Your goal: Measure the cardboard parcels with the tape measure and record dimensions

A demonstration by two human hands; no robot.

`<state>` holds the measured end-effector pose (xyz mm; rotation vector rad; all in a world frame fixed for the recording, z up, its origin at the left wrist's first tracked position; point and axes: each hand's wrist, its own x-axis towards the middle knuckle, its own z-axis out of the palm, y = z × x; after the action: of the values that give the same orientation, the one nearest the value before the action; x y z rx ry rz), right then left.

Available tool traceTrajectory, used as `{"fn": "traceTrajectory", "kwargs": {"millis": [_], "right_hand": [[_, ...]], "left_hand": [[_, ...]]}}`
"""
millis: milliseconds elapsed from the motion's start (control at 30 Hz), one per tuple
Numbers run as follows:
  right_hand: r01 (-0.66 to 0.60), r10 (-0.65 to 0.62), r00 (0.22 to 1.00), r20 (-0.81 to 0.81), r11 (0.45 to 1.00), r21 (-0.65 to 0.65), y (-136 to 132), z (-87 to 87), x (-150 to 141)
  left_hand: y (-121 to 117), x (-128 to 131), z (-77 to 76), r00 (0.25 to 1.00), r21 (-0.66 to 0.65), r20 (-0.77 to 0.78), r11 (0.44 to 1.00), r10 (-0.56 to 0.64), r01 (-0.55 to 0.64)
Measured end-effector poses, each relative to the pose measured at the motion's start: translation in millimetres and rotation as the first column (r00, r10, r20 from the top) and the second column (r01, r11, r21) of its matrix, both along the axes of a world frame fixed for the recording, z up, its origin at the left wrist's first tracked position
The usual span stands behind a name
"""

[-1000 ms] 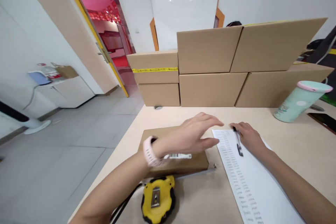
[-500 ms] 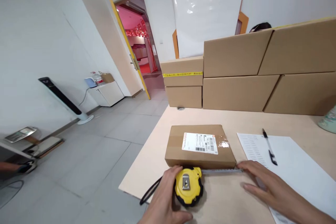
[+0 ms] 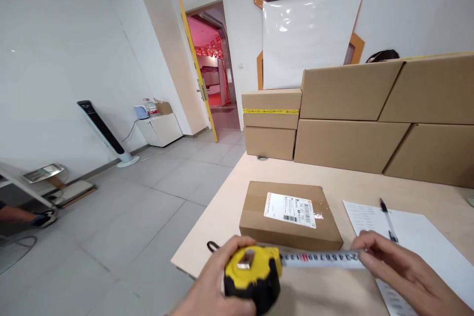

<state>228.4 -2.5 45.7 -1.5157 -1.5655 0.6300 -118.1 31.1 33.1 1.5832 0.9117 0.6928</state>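
My left hand (image 3: pixel 218 281) is closed around a yellow and black tape measure (image 3: pixel 252 274), its case tilted so the metal clip faces up. The white blade (image 3: pixel 322 258) runs out to the right, numbers showing. Its free end is pinched between the thumb and fingers of my right hand (image 3: pixel 403 271). Just beyond the blade, a brown cardboard box (image 3: pixel 255 207) with a white shipping label (image 3: pixel 291 209) lies flat on the table (image 3: pixel 211 237). The blade is held a little above the tabletop, in front of the box.
Printed paper (image 3: pixel 425 237) with a black pen (image 3: pixel 388 219) on it lies at the right. Large cardboard boxes (image 3: pixel 351 143) are stacked along the table's back, with the top of a person's head behind them. A platform scale (image 3: pixel 74 193) and tower fan (image 3: pixel 103 131) stand on the left floor.
The tape measure has been lifted from beside the box and tipped, its blade turned to show the numbers. My right hand now pinches the blade's end. The view has shifted slightly.
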Motion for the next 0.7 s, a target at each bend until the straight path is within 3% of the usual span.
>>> {"fn": "traceTrajectory", "kwargs": {"millis": [33,100,167,233,333,400,533,700], "right_hand": [[-0.072,0.068,0.996,-0.060,0.996,-0.055,7,6.3,-4],[-0.146,0.126,0.976,-0.180,0.984,-0.104,26,14.0,-8],[-0.110,0.079,0.950,-0.304,0.990,-0.086,50,13.6,-6],[-0.043,0.001,0.888,-0.460,0.996,-0.081,73,5.0,3],[0.031,-0.114,0.757,-0.643,0.990,-0.139,94,-18.5,20],[0.030,-0.149,0.716,-0.682,0.983,-0.183,98,-35.1,27],[-0.022,-0.151,0.738,-0.658,0.969,-0.247,94,-53.9,25],[-0.031,-0.154,0.776,-0.611,0.959,-0.281,90,-54.2,15]], "left_hand": [[8,-4,10.6,0.998,-0.045,0.063,0.999,0.007,-0.004],[31,-8,29.3,0.991,0.003,0.105,0.996,0.083,-0.084],[61,-9,41.7,0.957,0.066,0.153,0.964,0.246,-0.259],[92,-8,45.9,0.921,0.027,0.194,0.937,0.337,-0.348],[129,-12,37.4,0.881,-0.033,0.217,0.905,0.421,-0.424],[145,-18,25.1,0.845,-0.083,0.234,0.875,0.482,-0.476],[152,-31,0.2,0.794,-0.178,0.252,0.833,0.554,-0.525],[135,-47,-11.5,0.770,-0.229,0.243,0.807,0.589,-0.545]]}}
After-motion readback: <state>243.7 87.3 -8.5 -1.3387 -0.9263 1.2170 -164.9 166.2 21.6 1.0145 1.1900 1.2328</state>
